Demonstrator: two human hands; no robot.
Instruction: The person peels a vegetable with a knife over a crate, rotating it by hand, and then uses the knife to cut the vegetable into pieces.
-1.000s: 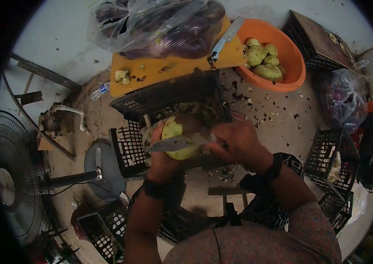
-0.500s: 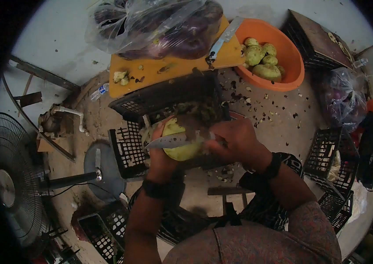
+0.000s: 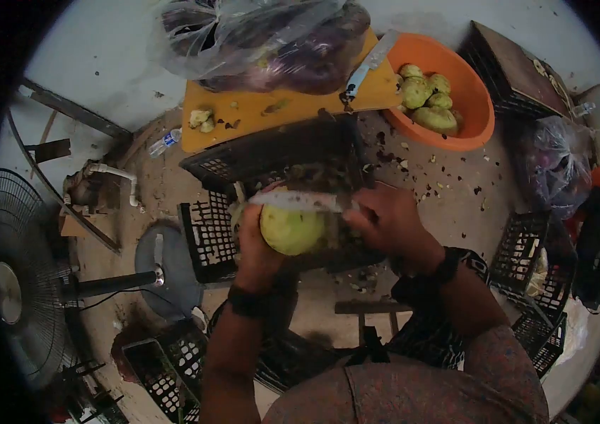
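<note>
The left hand [image 3: 254, 244] was curled tight around the left side of the veg [image 3: 293, 230], and the right hand [image 3: 392, 219] was clamped on the right end of the knife [image 3: 296, 201]. The veg was between the two hands, up over the black crate [image 3: 293, 138]. The knife lay across its far side, tip to the left. It was blurry, so I could not tell if it bit in. To use it well, it seemed best to hold the veg firmly, keep the left hand away from the tip, and make thin, slow strokes along the curve.

The veg was round, pale green and smooth-looking. The crate was black, with little holes. Farther off, a crinkly, see-through bag [image 3: 243, 60] sat on a flat orange board [image 3: 243, 106]. At the far right, a smooth orange tub [image 3: 476, 99] held lumpy green pieces [image 3: 434, 120].
</note>
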